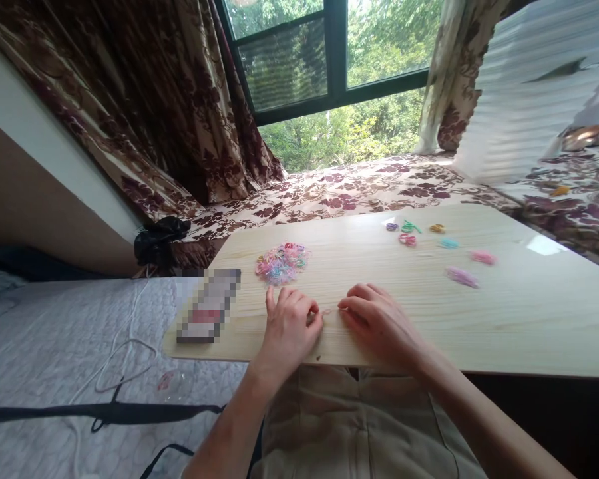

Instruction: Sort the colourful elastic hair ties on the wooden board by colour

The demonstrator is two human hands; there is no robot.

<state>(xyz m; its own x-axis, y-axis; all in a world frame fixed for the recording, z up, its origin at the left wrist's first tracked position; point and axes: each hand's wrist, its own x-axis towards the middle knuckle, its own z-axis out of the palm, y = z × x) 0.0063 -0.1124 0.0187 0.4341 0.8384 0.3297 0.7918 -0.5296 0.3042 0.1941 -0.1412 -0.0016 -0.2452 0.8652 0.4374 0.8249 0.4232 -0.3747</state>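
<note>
My left hand (290, 326) rests near the front edge of the pale wooden table, thumb and forefinger pinched together. A small pinkish elastic band (326, 311) shows at their tips. Just to its right, my right hand (379, 322) has its fingers curled and pressed together; what they hold, if anything, is too small to make out. Beyond my left hand lies a mixed pile of coloured elastic bands (282, 263). Single-colour clusters lie at the right: purple bands (392, 227), green bands (410, 227), red bands (407, 240), yellow bands (436, 228), teal bands (448, 243), pink bands (483, 257) and lilac bands (462, 277).
A blurred-out flat rectangular object (209, 306) sits on the left end of the table (529, 319). A black bag (160, 238) is behind it. To the left, a white cable (114, 352) and a dark strap (104, 414) lie on the quilted bedding.
</note>
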